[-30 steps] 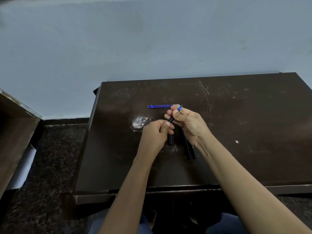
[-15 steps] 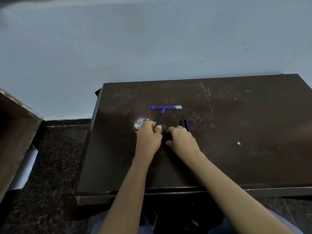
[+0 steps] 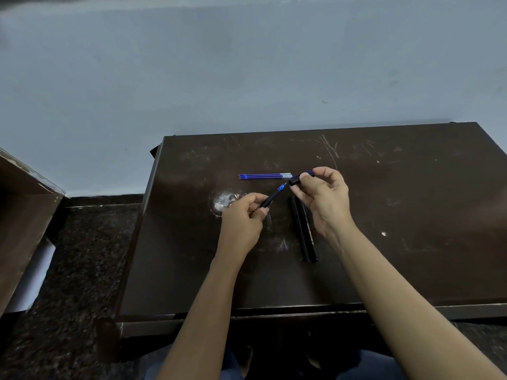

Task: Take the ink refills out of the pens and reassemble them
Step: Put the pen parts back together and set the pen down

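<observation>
My left hand (image 3: 242, 218) grips a black pen (image 3: 270, 197) with a blue tip that points up and to the right. My right hand (image 3: 323, 200) pinches a black pen cap (image 3: 297, 179) with a blue clip, held just off the pen's tip. Blue ink refills (image 3: 264, 176) lie side by side on the dark brown table (image 3: 411, 229), beyond my hands. Two black pens (image 3: 306, 234) lie together on the table below my right hand, partly hidden by it.
A whitish worn patch (image 3: 225, 200) marks the table left of my left hand. The table stands against a pale wall. A brown box (image 3: 22, 215) and white paper sit on the dark speckled floor at the left.
My right hand rose from the table with the cap and now holds it near the pen tip. My left hand tilted the pen toward the right. The two black pens are more exposed.
</observation>
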The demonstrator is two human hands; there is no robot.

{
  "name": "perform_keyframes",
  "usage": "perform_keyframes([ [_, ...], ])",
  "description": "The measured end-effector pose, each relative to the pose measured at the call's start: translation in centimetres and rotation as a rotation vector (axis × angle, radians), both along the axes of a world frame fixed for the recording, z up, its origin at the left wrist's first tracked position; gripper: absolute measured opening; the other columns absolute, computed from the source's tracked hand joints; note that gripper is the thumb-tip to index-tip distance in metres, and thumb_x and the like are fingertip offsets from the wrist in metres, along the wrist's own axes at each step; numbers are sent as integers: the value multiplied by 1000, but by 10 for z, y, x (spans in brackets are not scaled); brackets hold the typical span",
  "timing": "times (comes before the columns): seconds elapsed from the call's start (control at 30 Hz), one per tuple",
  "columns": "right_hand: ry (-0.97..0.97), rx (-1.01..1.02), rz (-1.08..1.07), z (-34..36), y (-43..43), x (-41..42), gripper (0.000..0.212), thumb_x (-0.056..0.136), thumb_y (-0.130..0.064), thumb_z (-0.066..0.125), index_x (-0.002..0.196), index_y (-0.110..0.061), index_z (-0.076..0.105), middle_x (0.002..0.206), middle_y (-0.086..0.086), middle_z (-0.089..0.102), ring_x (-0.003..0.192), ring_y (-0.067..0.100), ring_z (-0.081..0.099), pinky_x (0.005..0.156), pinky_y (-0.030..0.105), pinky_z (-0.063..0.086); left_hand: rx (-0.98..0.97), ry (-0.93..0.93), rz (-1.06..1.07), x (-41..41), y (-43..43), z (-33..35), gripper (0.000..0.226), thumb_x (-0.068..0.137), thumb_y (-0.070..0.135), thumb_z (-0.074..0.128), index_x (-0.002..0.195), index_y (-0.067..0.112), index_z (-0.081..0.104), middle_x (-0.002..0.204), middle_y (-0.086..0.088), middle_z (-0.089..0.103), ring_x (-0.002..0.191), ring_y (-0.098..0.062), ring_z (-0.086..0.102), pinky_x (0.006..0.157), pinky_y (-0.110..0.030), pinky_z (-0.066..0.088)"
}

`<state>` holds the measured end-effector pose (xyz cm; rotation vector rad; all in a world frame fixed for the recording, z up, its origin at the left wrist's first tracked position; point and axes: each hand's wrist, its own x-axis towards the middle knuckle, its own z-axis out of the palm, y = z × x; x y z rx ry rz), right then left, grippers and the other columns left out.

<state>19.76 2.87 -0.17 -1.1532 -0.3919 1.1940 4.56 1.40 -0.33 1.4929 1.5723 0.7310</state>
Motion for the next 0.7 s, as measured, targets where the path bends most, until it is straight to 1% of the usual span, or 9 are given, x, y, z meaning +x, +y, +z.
perform_keyframes([
  [0.1, 3, -5, 6, -1, 1, 2, 24, 85, 7, 63, 98, -8, 51, 88, 11, 59, 75, 15, 70, 75, 33, 60, 10, 8, -21, 3, 0, 2, 21, 92, 12, 60, 108, 24, 67, 79, 20, 61, 77, 4, 59, 58, -4, 42],
  [0.17, -45, -1, 33, 0, 0, 2, 24, 84, 5, 65, 100, -8, 52, 86, 11, 59, 71, 12, 70, 72, 30, 59, 20, 19, -22, 3, -1, 1, 21, 91, 12, 60, 108, 23, 68, 78, 20, 61, 75, 4, 58, 60, 1, 41],
  [0.23, -128, 4, 86, 0, -1, 1, 24, 84, 4, 66, 100, -8, 53, 81, 10, 60, 70, 13, 69, 68, 28, 59, 25, 26, -15, 2, -1, 0, 22, 91, 13, 60, 109, 23, 68, 79, 18, 62, 75, 3, 59, 61, 2, 41],
  [0.3, -201, 5, 131, 0, -3, -1, 23, 83, 3, 67, 99, -10, 54, 77, 7, 61, 71, 15, 69, 68, 29, 58, 27, 30, -10, 3, -1, -2, 23, 91, 14, 61, 111, 22, 68, 79, 17, 63, 75, 2, 60, 60, 0, 42],
  [0.37, -232, 1, 141, -2, -3, -1, 23, 83, 3, 67, 97, -11, 56, 73, 4, 62, 71, 15, 68, 69, 30, 58, 32, 30, -13, 4, -2, -3, 23, 91, 14, 60, 111, 20, 68, 79, 14, 65, 74, 1, 61, 61, 0, 42],
  [0.47, -285, 4, 167, -5, -5, -3, 24, 82, 4, 67, 99, -8, 56, 68, 2, 60, 72, 17, 67, 73, 36, 59, 47, 37, -14, 4, -3, -4, 22, 91, 14, 60, 110, 17, 69, 79, 9, 68, 71, 1, 62, 62, 0, 43],
  [0.57, -407, 12, 218, -6, -9, -12, 26, 81, 1, 69, 104, -3, 57, 75, 9, 62, 78, 26, 68, 77, 40, 60, 82, 46, 24, 6, -2, -6, 23, 89, 12, 61, 110, 15, 71, 81, 5, 71, 70, 1, 63, 62, -4, 45],
  [0.63, -441, -1, 188, -7, -11, -17, 27, 80, -2, 70, 103, -5, 58, 78, 10, 63, 79, 27, 68, 79, 44, 59, 107, 39, 59, 9, -4, -7, 24, 88, 10, 62, 110, 12, 71, 85, 2, 72, 75, -3, 66, 69, -10, 50],
  [0.7, -467, -18, 166, -9, -11, -20, 27, 78, -6, 71, 101, -9, 59, 76, 6, 64, 77, 28, 69, 82, 51, 56, 134, 38, 80, 11, -8, -8, 25, 87, 8, 63, 110, 11, 71, 90, -1, 73, 81, -7, 67, 78, -16, 53],
])
